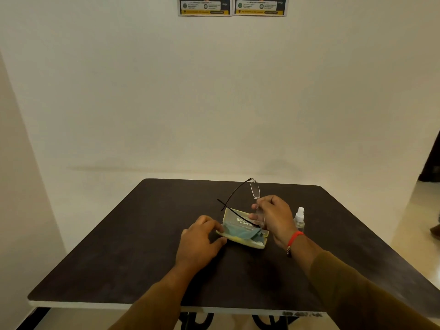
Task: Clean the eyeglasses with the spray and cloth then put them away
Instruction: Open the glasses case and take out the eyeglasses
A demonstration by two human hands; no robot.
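Rimless eyeglasses (255, 189) with thin dark arms are held up above the table, arms unfolded, one lens pointing up and away. My right hand (276, 216) pinches them near the bridge and lower lens. Below them an open pale yellow glasses case (240, 228) lies on the dark table (133, 246), with a teal cloth (240, 232) inside it. My left hand (202, 239) rests on the left end of the case, thumb and fingers around it. A small clear spray bottle (300, 219) with a white nozzle stands upright just right of my right hand.
The table is pushed toward a plain cream wall. Two posters (232, 5) hang high on that wall. Tiled floor and a dark doorway (432, 163) lie to the right of the table.
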